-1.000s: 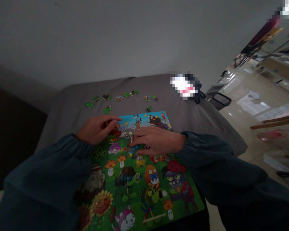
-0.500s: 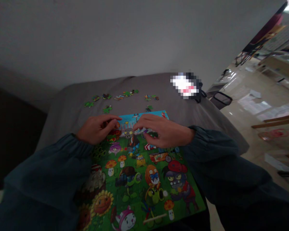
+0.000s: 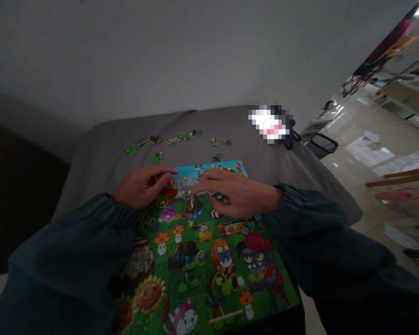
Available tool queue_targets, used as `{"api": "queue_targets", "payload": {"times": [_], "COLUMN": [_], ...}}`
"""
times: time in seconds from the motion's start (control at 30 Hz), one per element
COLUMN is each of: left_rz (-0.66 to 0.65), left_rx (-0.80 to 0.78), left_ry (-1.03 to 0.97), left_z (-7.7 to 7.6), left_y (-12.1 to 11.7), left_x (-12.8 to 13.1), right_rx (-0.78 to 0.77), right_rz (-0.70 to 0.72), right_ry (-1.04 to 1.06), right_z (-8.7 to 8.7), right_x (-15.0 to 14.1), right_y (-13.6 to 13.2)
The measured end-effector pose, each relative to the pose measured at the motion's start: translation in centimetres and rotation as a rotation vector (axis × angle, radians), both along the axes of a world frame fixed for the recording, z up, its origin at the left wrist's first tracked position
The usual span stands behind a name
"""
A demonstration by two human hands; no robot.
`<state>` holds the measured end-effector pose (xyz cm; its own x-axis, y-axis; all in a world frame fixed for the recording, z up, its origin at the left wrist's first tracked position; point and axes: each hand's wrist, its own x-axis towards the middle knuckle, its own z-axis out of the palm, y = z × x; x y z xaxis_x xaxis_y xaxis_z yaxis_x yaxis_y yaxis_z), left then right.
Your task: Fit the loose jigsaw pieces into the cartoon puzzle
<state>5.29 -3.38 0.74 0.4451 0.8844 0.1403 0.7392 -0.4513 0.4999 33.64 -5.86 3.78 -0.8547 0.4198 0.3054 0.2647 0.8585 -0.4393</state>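
A colourful jigsaw puzzle [image 3: 192, 298] with cartoon plants and zombies lies in front of me, its upper part partly covered by my hands. My left hand [image 3: 143, 185] rests at its upper left edge, index finger stretched out and thumb apart, with no piece visible in it. Above the grey zombie's head, my right hand [image 3: 233, 190] touches the puzzle with bent fingertips. Its thumb stands away from the index finger, and I see nothing held between them. Loose puzzle pieces [image 3: 157, 157] lie beyond the far edge, and another loose piece [image 3: 217, 157] sits close to it.
Several more jigsaw pieces [image 3: 186, 135] are scattered on the grey cloth [image 3: 104, 139] toward the wall. A blurred bright object [image 3: 268, 124] with a dark strap lies at the back right. A short pale stick [image 3: 225, 318] lies on the puzzle's near part. Furniture stands on the floor at right.
My right hand has shifted slightly down, its fingertips moving onto the grey zombie's head. My left hand stays in place.
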Motion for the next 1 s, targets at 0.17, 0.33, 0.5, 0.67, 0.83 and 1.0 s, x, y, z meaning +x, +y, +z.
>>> {"api": "queue_targets", "payload": {"times": [0.17,0.33,0.5,0.67,0.83,1.0], "left_rz": [-0.005,-0.005,-0.003,0.014,0.013,-0.003], "left_rx": [0.000,-0.002,0.012,0.012,0.024,0.020], "left_ry": [-0.011,-0.020,-0.012,0.010,0.016,-0.005], "left_z": [0.0,0.0,0.2,0.3,0.1,-0.1], "left_y": [0.1,0.0,-0.1,-0.1,0.0,0.2], "left_x": [0.0,0.0,0.0,0.1,0.1,-0.1], "right_rx": [0.072,0.028,-0.047,-0.082,-0.042,-0.054], "right_rz": [-0.425,-0.708,-0.677,-0.539,-0.505,-0.529], "right_ry": [0.122,-0.028,-0.133,-0.057,-0.100,-0.097], "right_z": [-2.2,-4.8,-5.7,-5.7,-5.8,-5.6], "right_x": [2.1,4.2,3.7,3.7,4.0,4.0], "right_y": [4.6,9.2,9.9,10.3,10.4,10.4]}}
